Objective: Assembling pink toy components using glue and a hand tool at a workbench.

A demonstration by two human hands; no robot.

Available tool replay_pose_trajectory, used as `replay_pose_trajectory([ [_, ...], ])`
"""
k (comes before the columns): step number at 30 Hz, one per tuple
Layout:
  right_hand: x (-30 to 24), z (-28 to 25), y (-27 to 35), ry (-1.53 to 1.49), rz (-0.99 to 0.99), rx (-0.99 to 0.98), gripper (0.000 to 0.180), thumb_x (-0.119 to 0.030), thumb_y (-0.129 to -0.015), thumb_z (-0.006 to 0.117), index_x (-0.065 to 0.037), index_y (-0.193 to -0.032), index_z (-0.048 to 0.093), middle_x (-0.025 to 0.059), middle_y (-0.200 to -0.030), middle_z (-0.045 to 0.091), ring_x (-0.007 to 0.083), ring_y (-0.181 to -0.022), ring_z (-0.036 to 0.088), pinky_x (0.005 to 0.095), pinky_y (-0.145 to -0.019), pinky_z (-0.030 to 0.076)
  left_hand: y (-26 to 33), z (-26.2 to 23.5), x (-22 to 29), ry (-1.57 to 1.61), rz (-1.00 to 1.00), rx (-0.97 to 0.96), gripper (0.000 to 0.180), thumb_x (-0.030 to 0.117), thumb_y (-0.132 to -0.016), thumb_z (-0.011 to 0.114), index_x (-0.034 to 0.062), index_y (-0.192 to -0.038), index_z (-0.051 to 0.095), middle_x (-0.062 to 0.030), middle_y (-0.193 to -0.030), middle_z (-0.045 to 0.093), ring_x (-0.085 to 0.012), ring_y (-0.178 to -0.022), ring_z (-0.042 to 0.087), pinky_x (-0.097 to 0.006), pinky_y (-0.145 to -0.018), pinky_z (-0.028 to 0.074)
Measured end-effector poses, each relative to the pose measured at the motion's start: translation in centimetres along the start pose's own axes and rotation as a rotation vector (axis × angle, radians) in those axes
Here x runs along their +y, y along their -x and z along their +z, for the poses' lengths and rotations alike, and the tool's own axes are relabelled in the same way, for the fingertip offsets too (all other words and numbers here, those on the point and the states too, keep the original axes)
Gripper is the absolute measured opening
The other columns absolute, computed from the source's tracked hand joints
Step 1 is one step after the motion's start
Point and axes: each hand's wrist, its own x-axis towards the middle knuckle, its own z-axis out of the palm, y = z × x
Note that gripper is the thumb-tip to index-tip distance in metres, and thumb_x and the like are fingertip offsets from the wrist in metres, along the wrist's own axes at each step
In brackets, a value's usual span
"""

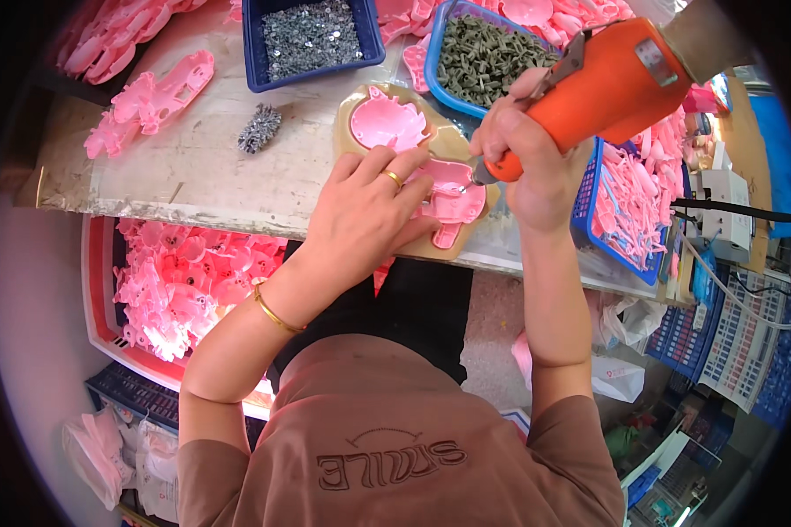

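Wrapping our right hand [536,145] around the orange power driver [602,92], we'd best hold its tip [482,174] square to the pink shell [459,207] — our left hand [360,206], unclenched, lies over that piece in the tan fixture [448,140], near the blue bin [455,103].

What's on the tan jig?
A rounded pink shell, a hollow pink piece with the orange driver at it, and a small pink tab. Left hand covers part of the jig; anything beneath it isn't visible.
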Motion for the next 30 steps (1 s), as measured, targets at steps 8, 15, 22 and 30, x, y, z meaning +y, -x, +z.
replay_pose_trajectory([
  [8,1.0,0.2,0.6,0.113,-0.089,-0.009,0.011,-0.003,-0.085,0.055,0.003,-0.094,0.052,0.0076,-0.065,0.054,0.0138,-0.057,0.055,0.0283,-0.056,0.049,0.0,0.1,0.2,0.030,-0.032,0.023,0.037,0.033,-0.078,0.075,0.0118,-0.107,0.065,0.0009,-0.124,0.059,-0.0201,-0.103,0.055,-0.035,-0.084,0.042],
  [15,0.6,1.1,0.8,0.089,-0.004,0.039,0.019,-0.005,-0.088,0.063,0.003,-0.103,0.056,0.0033,-0.071,0.058,0.0110,-0.061,0.058,0.0255,-0.057,0.048,0.2,0.4,0.1,0.023,-0.026,0.036,0.038,0.032,-0.078,0.075,0.0115,-0.108,0.065,0.0006,-0.125,0.059,-0.0204,-0.104,0.056,-0.035,-0.084,0.043],
  [22,-3.3,2.4,-2.0,0.052,-0.026,-0.140,0.030,-0.010,-0.088,0.073,0.002,-0.112,0.061,0.0043,-0.089,0.067,0.0085,-0.077,0.064,0.0225,-0.068,0.051,1.2,-0.4,0.0,0.084,-0.064,0.115,0.044,0.032,-0.078,0.076,0.0095,-0.114,0.063,-0.0055,-0.128,0.058,-0.0257,-0.115,0.053,-0.040,-0.095,0.045],
  [30,-10.8,2.1,-8.5,0.458,-0.472,0.179,0.038,-0.026,-0.102,0.055,0.004,-0.125,0.056,0.0054,-0.096,0.064,0.0115,-0.090,0.059,0.0236,-0.082,0.046,3.7,-0.3,-0.2,0.078,-0.123,0.087,0.043,0.027,-0.081,0.074,0.0132,-0.120,0.061,-0.0143,-0.142,0.047,-0.0348,-0.131,0.044,-0.046,-0.107,0.040],
])
